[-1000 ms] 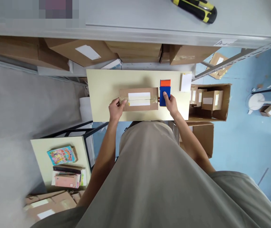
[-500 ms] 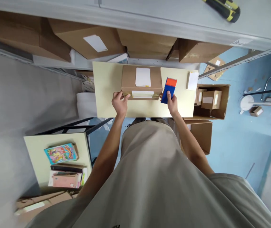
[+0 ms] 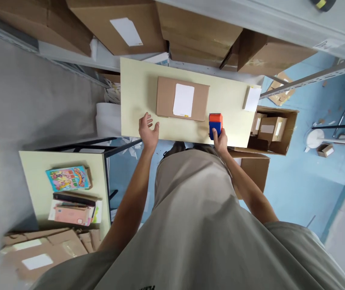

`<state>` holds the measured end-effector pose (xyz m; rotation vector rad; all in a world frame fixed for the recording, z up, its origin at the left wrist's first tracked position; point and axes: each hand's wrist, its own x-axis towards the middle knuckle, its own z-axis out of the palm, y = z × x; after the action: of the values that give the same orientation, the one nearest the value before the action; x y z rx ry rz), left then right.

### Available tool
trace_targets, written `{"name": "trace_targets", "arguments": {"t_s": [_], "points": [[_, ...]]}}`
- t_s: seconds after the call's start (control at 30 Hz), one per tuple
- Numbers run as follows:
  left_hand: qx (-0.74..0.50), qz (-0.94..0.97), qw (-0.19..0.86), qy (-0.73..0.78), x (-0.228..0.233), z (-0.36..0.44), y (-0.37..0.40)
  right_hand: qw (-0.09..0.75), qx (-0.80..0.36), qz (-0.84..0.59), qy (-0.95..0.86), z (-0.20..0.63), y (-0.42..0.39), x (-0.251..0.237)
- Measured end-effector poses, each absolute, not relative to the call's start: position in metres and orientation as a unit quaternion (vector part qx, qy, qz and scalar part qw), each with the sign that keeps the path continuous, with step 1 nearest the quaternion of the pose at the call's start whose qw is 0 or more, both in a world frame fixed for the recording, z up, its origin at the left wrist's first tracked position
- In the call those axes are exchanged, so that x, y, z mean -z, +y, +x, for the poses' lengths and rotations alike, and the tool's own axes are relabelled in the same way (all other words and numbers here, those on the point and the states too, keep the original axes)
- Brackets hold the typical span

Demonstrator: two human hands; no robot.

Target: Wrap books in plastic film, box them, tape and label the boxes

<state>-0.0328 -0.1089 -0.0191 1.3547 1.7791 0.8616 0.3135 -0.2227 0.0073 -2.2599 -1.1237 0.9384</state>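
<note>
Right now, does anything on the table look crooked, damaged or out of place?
Nothing stands out. The cardboard box lies flat on the table, its white label facing up. The right hand holds the blue and orange tape dispenser near the front edge; the left hand is open beside the box.

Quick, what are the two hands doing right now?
Left hand: open, empty, at the edge of the pale yellow table.
Right hand: closed around the blue and orange tape dispenser.
</note>
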Motion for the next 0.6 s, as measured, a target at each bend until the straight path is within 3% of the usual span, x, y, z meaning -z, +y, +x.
{"name": "trace_targets", "arguments": {"t_s": [0.17,0.33,0.6], "points": [[-0.33,0.595,0.367,0.635,-0.016,0.014,-0.155,0.044,-0.268,-0.757,-0.594,0.357,-0.247,0.002],[-0.285,0.665,0.439,0.532,-0.03,0.086,-0.196,0.017,-0.259,-0.629,-0.732,0.395,-0.254,-0.001],[-0.256,0.691,0.42,0.53,-0.04,0.131,-0.23,-0.047,-0.31,-0.51,-0.801,0.435,-0.257,-0.024]]}}
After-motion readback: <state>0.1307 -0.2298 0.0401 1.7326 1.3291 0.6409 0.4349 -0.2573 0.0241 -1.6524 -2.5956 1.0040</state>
